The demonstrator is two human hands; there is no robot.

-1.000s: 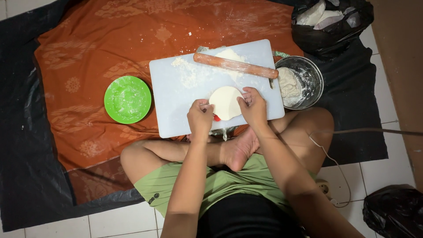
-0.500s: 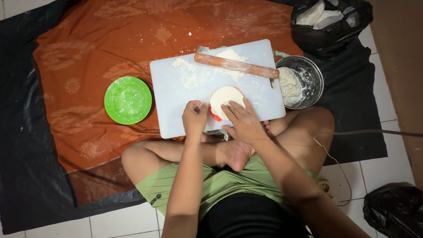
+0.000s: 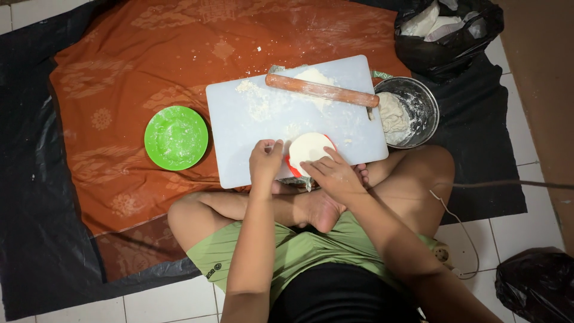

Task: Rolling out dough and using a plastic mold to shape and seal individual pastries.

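I sit cross-legged on the floor with a white cutting board (image 3: 251, 134) in front of me. On its near edge lies a flat round of white dough (image 3: 308, 151) over a red round thing whose rim just shows. My left hand (image 3: 266, 161) grips the left side of that round. My right hand (image 3: 332, 173) lies flat on its lower right, fingers pressing the dough. A wooden rolling pin (image 3: 323, 90) rests across the board's far side, beside loose flour (image 3: 257, 98).
A green plate (image 3: 176, 137) dusted with flour sits left of the board on an orange cloth (image 3: 119, 72). A metal bowl (image 3: 418, 98) with dough stands to the right. Black bags lie at the far right (image 3: 442, 30) and near right (image 3: 535, 284); a cable (image 3: 460, 233) runs by my knee.
My right hand has slid from the round's right edge down onto its lower right. My left hand has stayed at the left side.
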